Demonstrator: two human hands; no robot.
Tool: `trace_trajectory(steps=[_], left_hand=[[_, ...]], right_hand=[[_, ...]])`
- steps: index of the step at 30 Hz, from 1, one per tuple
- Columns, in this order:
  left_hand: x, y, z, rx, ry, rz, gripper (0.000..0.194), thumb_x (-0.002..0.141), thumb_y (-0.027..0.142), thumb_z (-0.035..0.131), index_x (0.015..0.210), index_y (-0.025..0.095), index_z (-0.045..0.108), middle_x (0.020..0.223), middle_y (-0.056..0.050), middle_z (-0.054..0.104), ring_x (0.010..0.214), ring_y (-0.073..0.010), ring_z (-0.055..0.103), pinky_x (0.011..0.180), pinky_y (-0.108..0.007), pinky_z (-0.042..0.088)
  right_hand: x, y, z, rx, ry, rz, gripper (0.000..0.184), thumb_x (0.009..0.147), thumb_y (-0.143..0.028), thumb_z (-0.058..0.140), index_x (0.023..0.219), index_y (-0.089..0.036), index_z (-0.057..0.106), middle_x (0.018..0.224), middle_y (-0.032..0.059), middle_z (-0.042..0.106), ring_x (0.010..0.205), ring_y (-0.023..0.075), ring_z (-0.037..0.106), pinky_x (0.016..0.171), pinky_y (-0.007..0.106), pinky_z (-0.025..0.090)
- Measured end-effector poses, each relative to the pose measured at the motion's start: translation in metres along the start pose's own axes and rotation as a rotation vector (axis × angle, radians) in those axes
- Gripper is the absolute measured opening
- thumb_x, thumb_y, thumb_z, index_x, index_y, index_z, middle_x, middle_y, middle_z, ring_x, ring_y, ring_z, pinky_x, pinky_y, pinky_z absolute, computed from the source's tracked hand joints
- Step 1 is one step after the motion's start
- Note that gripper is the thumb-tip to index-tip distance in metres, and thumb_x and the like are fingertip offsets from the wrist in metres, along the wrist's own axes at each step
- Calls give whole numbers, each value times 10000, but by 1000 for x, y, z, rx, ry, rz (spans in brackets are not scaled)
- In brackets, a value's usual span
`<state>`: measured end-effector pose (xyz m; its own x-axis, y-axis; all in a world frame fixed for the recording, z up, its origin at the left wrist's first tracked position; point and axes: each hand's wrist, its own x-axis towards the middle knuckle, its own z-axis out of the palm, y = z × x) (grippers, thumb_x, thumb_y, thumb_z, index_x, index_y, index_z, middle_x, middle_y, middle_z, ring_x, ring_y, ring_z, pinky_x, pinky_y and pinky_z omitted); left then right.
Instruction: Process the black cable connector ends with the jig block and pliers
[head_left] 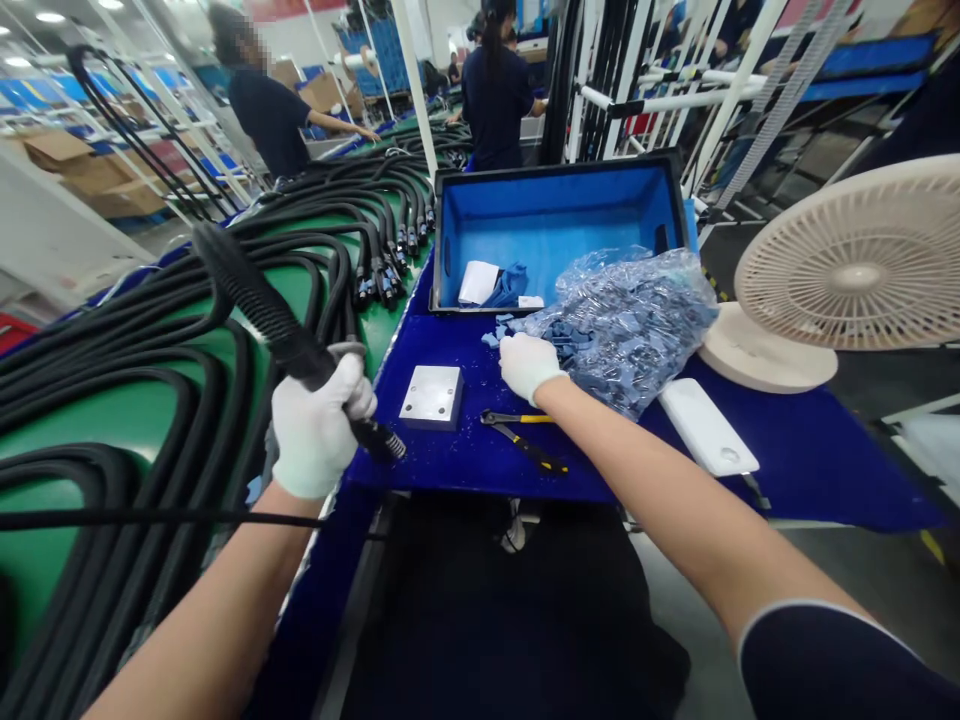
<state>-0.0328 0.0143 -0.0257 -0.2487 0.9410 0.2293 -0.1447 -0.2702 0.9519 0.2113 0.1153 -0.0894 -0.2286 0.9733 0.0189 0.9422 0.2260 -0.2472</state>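
1. Left hand was clamped around a black ribbed tube, below the ribbing, probably because the smoother part gave a steadier hold. Tube slanted: ribbed part high and far left, coiled metal end low and near right.
2. Right hand was at the loose blue pieces beside a clear bag. Fingers were curled together; could not tell whether a piece was pinched.
3. Bag lay just near of the blue bin, pieces spilled out leftward, presumably placing them within easy reach.
4. Metal block and pliers lay on the blue-covered table between the arms, likely for access from either side. Right arm hid one handle's end.
5. Black hoses lay in curved rows on the green surface, left; curving presumably saved room.
6. Pose: left forearm angled up from near left, fist upright. Right arm, more extended, crossed from near right toward far left, back of hand upward.
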Motion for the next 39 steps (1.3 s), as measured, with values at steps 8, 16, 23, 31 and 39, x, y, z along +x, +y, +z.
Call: trace_trajectory(steps=[8,16,23,31,39], left_hand=[[59,-23,10,140,-80,175,156,813,238,713,936,156,662,510,68,436,390,-72,375,417,-229,344],[61,-48,8,296,-51,123,195,827,269,703,978,156,651,521,60,479,424,-92,415,463,-253,381],[65,-45,10,479,-90,89,223,834,304,688,987,145,657,562,27,565,512,-138,532,556,-278,445],[72,-48,-4,422,-169,73,249,827,276,691,1030,133,668,803,-35,671,731,-164,619,723,-298,505],[66,-43,-13,345,-174,71,281,891,391,677,1032,151,635,788,-38,647,721,-159,622,701,-287,512]], right_hand=[[36,-8,17,-90,-127,-50,360,828,-223,637,1157,-105,723,1114,252,705,1044,364,700,920,467,525],[22,1,3,35,2,-201,357,869,-306,638,1181,-146,705,1144,163,711,1036,291,674,934,390,505],[7,-51,2,759,-114,-438,157,806,-211,644,908,-168,755,773,12,725,676,139,626,691,254,484],[31,-96,19,823,-216,-475,278,769,-403,695,670,-148,647,624,-16,571,579,114,487,557,249,358],[37,-95,23,771,-246,-416,419,734,-561,720,694,-144,707,596,-14,586,574,120,501,546,249,359]])
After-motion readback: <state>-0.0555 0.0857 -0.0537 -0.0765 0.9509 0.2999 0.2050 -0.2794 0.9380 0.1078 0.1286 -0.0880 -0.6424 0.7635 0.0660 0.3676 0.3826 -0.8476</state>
